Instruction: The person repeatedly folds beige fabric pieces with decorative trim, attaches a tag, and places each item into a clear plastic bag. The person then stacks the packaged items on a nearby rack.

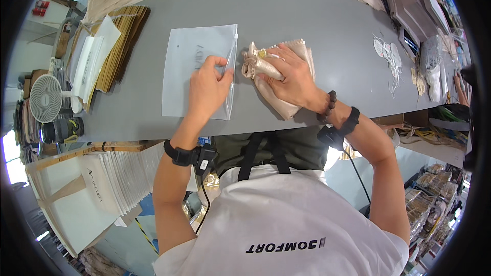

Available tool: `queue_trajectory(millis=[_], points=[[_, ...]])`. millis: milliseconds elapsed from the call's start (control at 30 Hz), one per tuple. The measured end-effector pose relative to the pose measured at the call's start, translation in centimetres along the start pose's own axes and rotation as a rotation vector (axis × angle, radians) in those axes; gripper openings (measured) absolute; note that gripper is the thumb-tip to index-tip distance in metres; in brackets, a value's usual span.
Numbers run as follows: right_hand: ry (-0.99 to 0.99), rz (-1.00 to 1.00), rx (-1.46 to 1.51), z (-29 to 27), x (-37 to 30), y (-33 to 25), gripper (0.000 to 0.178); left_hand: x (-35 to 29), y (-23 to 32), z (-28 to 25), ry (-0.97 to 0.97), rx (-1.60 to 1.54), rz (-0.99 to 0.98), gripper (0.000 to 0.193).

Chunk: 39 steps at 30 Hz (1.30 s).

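Left hand (208,91) pinching the zip edge (235,46) of a flat, translucent white plastic pouch (178,79) on the grey bench (322,13), right hand (294,75) clutching folded, satiny beige cloth (279,103) beside it; I'd hold that lightly, against creasing.

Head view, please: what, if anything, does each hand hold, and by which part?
Left hand seemingly pinches the flat translucent plastic bag at its zippered edge; right hand grips the folded beige fabric at its roll.
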State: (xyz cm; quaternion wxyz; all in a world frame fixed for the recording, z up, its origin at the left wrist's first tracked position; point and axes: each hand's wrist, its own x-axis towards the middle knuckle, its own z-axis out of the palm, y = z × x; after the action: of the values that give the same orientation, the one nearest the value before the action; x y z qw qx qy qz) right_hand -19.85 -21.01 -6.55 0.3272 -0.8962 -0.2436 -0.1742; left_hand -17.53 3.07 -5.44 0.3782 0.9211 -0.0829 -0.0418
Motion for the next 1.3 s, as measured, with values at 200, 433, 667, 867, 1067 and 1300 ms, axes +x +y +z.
queue_trajectory(millis=[200, 433, 667, 867, 1067, 1300], points=[[-0.025, -0.136, 0.124, 3.6, 3.4, -1.4, 0.039, -0.1, -1.0, -0.1, -0.064, -0.403, -0.165, 0.022], [-0.121, -0.089, -0.116, 5.5, 3.7, -3.5, 0.040, -2.7, 0.7, -1.4, 0.043, -0.555, -0.035, 0.014], [-0.293, -0.434, -0.022, 5.5, 3.8, -3.4, 0.042, 6.8, -2.8, -6.5, 0.081, -0.007, 0.294, 0.022], [-0.528, -0.507, 0.420, 10.4, 4.7, -8.7, 0.039, 4.6, -2.0, -4.8, -0.245, -0.128, 0.329, 0.011], [-0.216, -0.264, 0.036, 8.8, 6.0, -6.4, 0.039, -4.2, -2.8, -8.2, 0.509, 0.291, 0.089, 0.022], [-0.157, -0.148, -0.095, 9.0, 8.3, -6.0, 0.040, -8.1, -3.1, -3.9, 0.042, -0.448, -0.341, 0.033]])
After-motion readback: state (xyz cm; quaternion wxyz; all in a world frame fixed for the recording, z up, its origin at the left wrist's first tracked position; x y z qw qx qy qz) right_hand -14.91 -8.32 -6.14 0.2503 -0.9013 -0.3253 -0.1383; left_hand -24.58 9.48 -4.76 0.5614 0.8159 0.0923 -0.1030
